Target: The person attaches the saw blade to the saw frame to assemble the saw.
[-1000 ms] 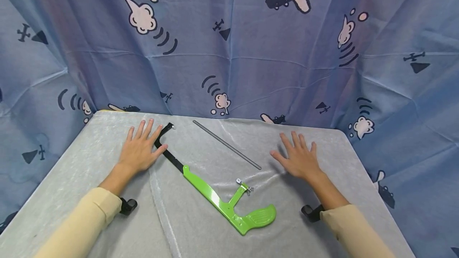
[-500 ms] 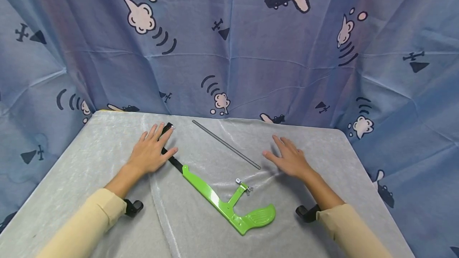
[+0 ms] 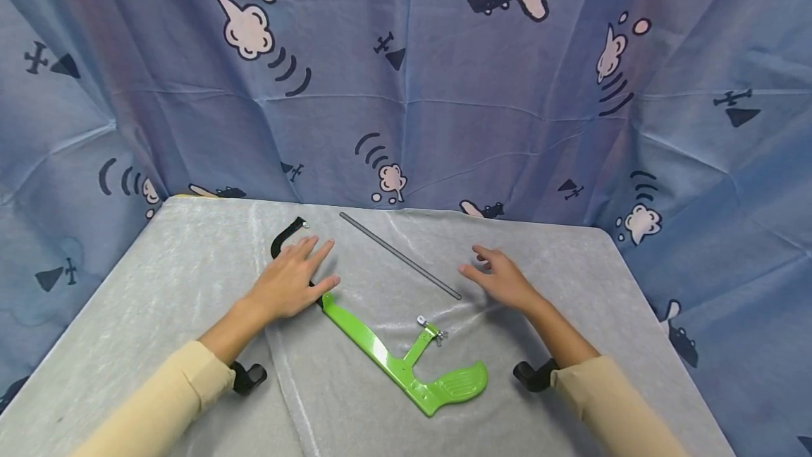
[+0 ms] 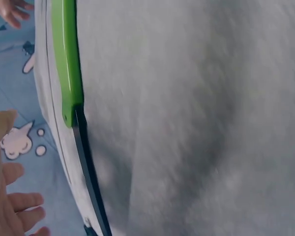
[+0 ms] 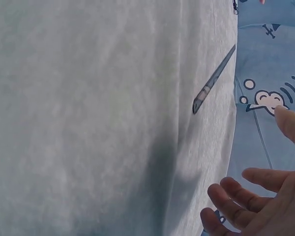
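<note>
A hacksaw frame (image 3: 368, 344) lies diagonally on the table, with a bright green handle half and a black front arm (image 3: 285, 237). Near the handle, a short green post carries a metal pin and wing nut (image 3: 440, 337). Apart from it, behind, lies a thin grey hacksaw blade (image 3: 400, 256), also visible in the right wrist view as a dark strip (image 5: 214, 81). My left hand (image 3: 287, 282), fingers spread, is over the black arm and hides part of it. Just right of the blade's near end is my right hand (image 3: 504, 282), fingers loosely bent, holding nothing.
Light grey plush cloth covers the table (image 3: 209, 252). A blue curtain (image 3: 406, 90) with printed planes and clouds hangs right behind the table's back edge. Each wrist wears a black camera mount, such as the left mount (image 3: 249, 378).
My left hand has moved right and toward me along the black arm. My right hand has shifted left toward the blade, its fingers bending from spread. Frame and blade have stayed put.
</note>
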### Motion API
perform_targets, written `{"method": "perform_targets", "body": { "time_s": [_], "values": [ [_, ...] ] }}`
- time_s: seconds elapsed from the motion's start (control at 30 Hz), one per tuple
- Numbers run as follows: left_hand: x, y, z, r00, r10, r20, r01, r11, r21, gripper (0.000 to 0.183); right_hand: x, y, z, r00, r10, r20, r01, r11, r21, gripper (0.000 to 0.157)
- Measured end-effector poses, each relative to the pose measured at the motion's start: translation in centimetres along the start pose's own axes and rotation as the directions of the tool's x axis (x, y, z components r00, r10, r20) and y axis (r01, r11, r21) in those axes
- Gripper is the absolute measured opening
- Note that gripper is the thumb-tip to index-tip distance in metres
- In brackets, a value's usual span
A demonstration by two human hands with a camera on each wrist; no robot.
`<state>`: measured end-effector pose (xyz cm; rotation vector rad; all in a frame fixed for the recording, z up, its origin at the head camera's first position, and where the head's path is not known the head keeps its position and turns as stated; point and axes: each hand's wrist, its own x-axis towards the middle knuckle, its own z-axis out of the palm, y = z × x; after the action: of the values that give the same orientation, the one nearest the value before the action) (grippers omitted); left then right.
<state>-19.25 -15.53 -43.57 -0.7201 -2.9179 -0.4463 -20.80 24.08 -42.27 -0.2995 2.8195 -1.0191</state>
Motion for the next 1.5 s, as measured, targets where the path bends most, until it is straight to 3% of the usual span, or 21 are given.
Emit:
{"method": "perform_targets", "body": {
  "time_s": [0.5,0.87,1.17,1.4,1.5],
  "values": [
    [-0.1,3.5,1.0,0.988,0.154,-0.014,-0.155,0.984,-0.088,0.065,0.6,-0.6,1.5,0.998,-0.060,0.003,0.060,0.997,0.043,0.064],
    [-0.4,5.9,1.5,0.980,0.190,0.062,-0.181,0.975,-0.131,0.068,0.8,-1.3,2.4,0.997,-0.081,0.013,0.081,0.997,0.015,0.055],
    [-0.5,7.3,2.1,0.972,0.227,0.060,-0.216,0.964,-0.152,0.066,0.9,-1.6,2.6,0.995,-0.089,0.049,0.089,0.996,-0.002,0.052],
    [-0.7,8.2,2.3,0.967,0.241,0.086,-0.226,0.962,-0.155,0.067,0.9,-1.6,2.5,0.980,-0.185,0.072,0.186,0.983,-0.005,0.045],
    [-0.8,8.7,2.5,0.964,0.246,0.096,-0.228,0.959,-0.168,0.067,1.1,-1.8,2.7,0.979,-0.185,0.091,0.188,0.982,-0.026,0.042]
  ]
}}
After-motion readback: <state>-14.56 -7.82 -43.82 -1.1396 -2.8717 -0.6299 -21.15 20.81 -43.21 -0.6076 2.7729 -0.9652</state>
